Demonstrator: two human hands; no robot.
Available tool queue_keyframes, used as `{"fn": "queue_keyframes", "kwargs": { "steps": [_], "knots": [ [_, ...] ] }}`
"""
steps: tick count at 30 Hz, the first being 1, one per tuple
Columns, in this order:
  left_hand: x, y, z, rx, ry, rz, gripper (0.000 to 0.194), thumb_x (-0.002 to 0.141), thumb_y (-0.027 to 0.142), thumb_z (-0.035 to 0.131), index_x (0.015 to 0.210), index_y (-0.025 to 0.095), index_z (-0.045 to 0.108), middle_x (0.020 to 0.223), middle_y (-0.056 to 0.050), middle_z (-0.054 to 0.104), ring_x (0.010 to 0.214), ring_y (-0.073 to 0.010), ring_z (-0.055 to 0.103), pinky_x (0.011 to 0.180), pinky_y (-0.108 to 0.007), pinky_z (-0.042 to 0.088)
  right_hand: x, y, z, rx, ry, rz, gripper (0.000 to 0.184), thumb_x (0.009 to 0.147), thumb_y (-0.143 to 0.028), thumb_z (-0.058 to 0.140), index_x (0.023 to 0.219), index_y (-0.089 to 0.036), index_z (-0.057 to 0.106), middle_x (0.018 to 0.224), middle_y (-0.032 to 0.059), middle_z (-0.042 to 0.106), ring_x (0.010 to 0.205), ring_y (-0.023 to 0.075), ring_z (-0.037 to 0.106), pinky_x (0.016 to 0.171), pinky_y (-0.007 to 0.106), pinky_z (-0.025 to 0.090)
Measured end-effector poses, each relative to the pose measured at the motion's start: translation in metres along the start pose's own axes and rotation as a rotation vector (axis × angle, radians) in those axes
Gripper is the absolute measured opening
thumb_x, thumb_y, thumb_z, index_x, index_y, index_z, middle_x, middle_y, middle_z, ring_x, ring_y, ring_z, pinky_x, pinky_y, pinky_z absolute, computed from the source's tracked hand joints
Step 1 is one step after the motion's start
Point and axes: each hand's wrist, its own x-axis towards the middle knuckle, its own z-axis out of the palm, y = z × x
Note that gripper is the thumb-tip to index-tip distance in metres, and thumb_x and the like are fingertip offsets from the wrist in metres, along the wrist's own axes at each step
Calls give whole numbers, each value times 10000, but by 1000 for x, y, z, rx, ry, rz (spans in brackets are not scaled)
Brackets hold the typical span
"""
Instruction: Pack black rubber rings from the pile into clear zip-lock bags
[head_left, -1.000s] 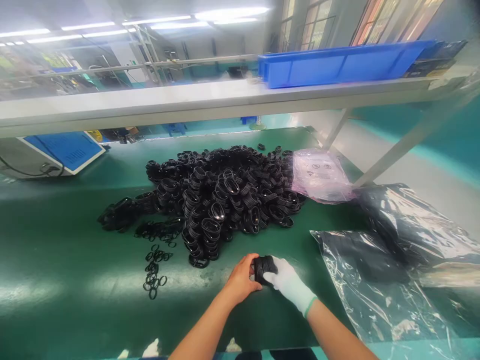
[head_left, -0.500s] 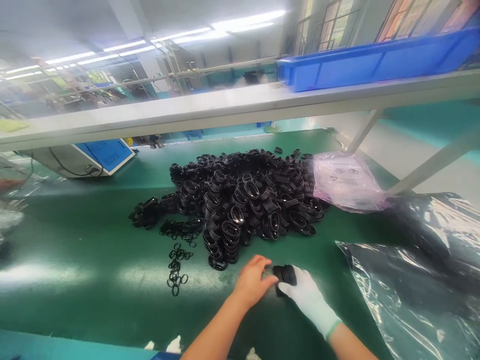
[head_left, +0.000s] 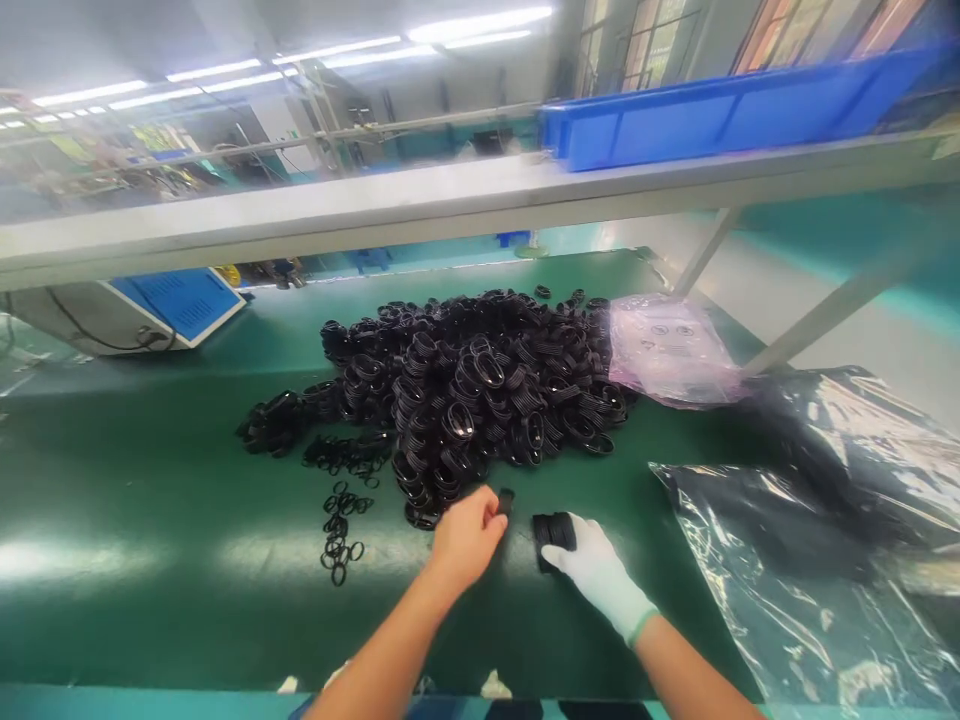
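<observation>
My bare left hand (head_left: 466, 540) pinches a single small black ring part (head_left: 505, 500) just off the near edge of the big pile. In a white glove, my right hand (head_left: 592, 563) is closed round a short stack of black ring parts (head_left: 553, 531) resting on the green table (head_left: 150, 560). The two hands are a little apart. A large heap of black oval ring parts (head_left: 480, 385) fills the table's middle, right behind both hands.
Small thin black rings (head_left: 339, 525) lie scattered to the left of my hands. A pink plastic bag (head_left: 667, 348) lies at the pile's right, dark clear bags (head_left: 810, 520) further right. A blue-topped machine (head_left: 150, 305) sits far left; a shelf with a blue bin (head_left: 720, 105) runs overhead.
My hands were together on the black stack; now the left hand has drawn away to the left with one ring part, while the right hand keeps the stack.
</observation>
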Motion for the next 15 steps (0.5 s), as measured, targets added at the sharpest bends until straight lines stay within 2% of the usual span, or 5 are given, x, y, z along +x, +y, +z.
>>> {"fn": "queue_keyframes", "kwargs": {
  "steps": [3,6,9,15],
  "knots": [
    [-13,6,58,-383,-189,-171,73,762,254,472,708,210,448,576,66,492,496,-80,500,499,-197,343,4,4,2,-6,11,-3,369,635,-308,574,986,-198,548,906,58,502,836,191,533,742,279,401],
    [-14,9,99,-646,-243,-257,99,761,244,455,689,209,396,519,87,445,401,-65,473,419,-177,323,9,9,6,-20,12,-11,368,630,-312,586,978,-197,549,901,53,512,852,195,529,735,279,403],
    [-13,9,112,-727,-250,-282,126,751,258,470,683,208,376,490,95,428,364,-64,464,378,-166,328,12,13,7,-29,15,-22,371,635,-316,589,982,-194,544,902,52,512,846,192,530,735,280,406],
    [-14,8,115,-789,-240,-298,186,741,317,491,679,213,350,482,99,413,350,-78,468,346,-178,356,11,15,8,-28,21,-40,339,648,-330,576,956,-192,544,882,48,511,815,176,535,731,267,408]
  ]
}}
